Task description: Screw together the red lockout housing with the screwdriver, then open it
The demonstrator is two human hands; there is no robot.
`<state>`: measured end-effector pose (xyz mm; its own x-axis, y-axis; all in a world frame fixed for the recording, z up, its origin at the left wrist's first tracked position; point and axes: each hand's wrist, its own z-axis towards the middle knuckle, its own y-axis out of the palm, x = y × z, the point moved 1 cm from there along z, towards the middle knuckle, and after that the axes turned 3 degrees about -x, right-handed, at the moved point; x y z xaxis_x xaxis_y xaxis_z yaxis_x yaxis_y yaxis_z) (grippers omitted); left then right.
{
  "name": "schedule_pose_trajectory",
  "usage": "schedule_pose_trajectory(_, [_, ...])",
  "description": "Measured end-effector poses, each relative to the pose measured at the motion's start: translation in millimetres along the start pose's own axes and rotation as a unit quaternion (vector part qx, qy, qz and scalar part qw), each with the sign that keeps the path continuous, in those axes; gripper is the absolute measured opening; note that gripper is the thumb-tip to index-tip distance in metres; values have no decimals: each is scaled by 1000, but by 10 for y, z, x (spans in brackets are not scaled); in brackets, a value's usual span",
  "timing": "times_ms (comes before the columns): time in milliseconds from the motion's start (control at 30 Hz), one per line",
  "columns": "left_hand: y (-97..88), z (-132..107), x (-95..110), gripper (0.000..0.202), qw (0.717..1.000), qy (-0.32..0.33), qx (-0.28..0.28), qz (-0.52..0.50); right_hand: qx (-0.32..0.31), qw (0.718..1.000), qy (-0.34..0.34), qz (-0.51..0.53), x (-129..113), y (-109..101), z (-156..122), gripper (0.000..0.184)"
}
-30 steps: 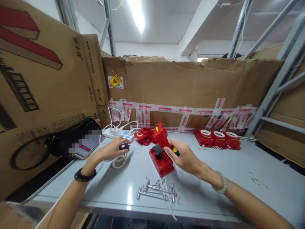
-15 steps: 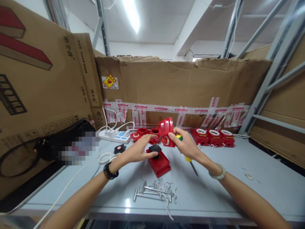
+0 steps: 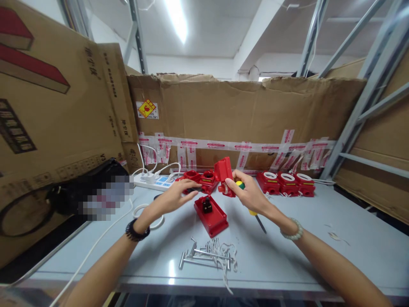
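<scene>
My right hand is closed around a red housing cover, tilted up above the table. A screwdriver with a yellow and green handle is tucked in the same hand, its shaft pointing down. My left hand pinches a flat black piece, seen edge-on and partly hidden by the fingers. Between the hands, a red box base lies open side up on the table, with a small black block inside near its far end.
Metal T-shaped bars and screws lie with white cord near the front edge. Red housings with white rings stand at back right, other red housings at back centre. A white power strip and white rings are at left.
My left hand has moved left, away from the red base, carrying the black piece; the black block inside the base is now uncovered. My right hand has tilted the cover slightly.
</scene>
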<state>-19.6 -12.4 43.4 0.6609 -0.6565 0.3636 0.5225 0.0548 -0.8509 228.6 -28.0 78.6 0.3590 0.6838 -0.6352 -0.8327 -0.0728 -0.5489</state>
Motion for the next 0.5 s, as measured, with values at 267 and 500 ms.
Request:
schedule_pose_trajectory(267, [-29,-153,-543,26,984,-103,-129,69,-24,999,-4,26,-5,20,-12,23])
schedule_pose_trajectory(500, [-77,-276,-778,46,973,-177,-123,77,-31,999,-5,35,-11,26,-20,23])
